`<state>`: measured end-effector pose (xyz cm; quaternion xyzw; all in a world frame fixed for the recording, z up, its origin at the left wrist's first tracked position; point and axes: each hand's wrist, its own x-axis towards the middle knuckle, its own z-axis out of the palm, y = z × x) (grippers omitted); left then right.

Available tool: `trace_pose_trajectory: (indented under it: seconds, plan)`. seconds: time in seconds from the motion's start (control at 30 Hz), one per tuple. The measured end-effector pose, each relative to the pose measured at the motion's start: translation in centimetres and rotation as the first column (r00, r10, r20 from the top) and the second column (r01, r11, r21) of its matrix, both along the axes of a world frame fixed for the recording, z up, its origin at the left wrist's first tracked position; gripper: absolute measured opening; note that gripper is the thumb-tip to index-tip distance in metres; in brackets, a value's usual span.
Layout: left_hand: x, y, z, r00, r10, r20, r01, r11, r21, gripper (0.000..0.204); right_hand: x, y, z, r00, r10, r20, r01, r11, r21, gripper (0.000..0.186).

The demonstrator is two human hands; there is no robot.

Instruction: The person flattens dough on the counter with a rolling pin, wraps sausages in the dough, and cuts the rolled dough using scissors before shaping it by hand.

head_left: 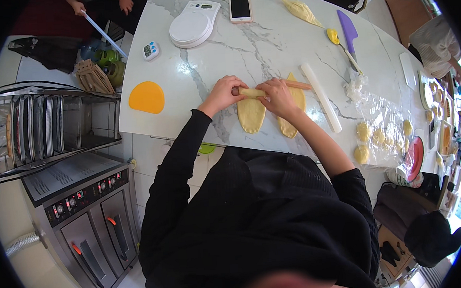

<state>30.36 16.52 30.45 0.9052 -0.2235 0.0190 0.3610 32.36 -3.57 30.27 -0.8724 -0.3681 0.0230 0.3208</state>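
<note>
My left hand (pixel 224 95) and my right hand (pixel 279 97) pinch the two ends of a rolled-up edge of pale yellow dough (pixel 252 114). The rest of this dough lies flat as a long tongue toward me. A reddish-brown end pokes out of the roll by my left fingers; I cannot make out what it is. Beside it, partly under my right hand and forearm, lies a second flat dough piece (pixel 288 126). Across its top rests a pinkish-brown stick (pixel 298 85), perhaps a sausage. A white rolling pin (pixel 321 98) lies to the right.
On the marble-patterned table sit an orange scraper (pixel 147 98), a timer (pixel 151 50), a kitchen scale (pixel 193 26), a phone (pixel 240 8), a piping bag (pixel 300 10), a spoon (pixel 343 47) and a purple spatula (pixel 347 31). Plastic film (pixel 382 114) covers several dough balls. Another person's hand (pixel 77 7) shows far left.
</note>
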Motion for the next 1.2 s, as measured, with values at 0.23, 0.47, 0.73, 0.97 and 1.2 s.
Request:
trace_pose_trajectory:
  seconds: [0.23,0.47,0.73,0.97,1.2]
  plan:
    - [-2.1,-0.3,-0.3,0.981,0.074,-0.179,-0.112,0.971,-0.212,0.025,-1.7,-0.9,-1.0,0.977,-0.008,0.211,-0.008,0.997,0.075,0.020]
    - [-2.3,-0.3,-0.5,0.981,0.062,-0.182,-0.099,0.974,-0.202,0.020,-2.2,-1.1,-0.4,0.996,-0.085,0.007,0.084,0.991,0.103,0.019]
    - [-3.1,-0.5,0.0,0.991,0.027,-0.134,-0.050,0.983,-0.178,0.021,-2.8,-1.1,0.5,0.993,-0.077,-0.091,0.080,0.996,0.027,0.021]
    - [-3.6,-0.7,-0.2,0.932,0.064,-0.357,-0.162,0.954,-0.251,0.027,-2.7,-1.2,0.8,0.977,-0.061,-0.203,0.063,0.998,0.003,0.023]
    - [-4.2,-0.6,0.3,0.985,-0.003,-0.173,-0.021,0.990,-0.139,0.025,-3.7,-1.2,1.1,0.979,-0.046,-0.198,0.043,0.999,-0.018,0.027]
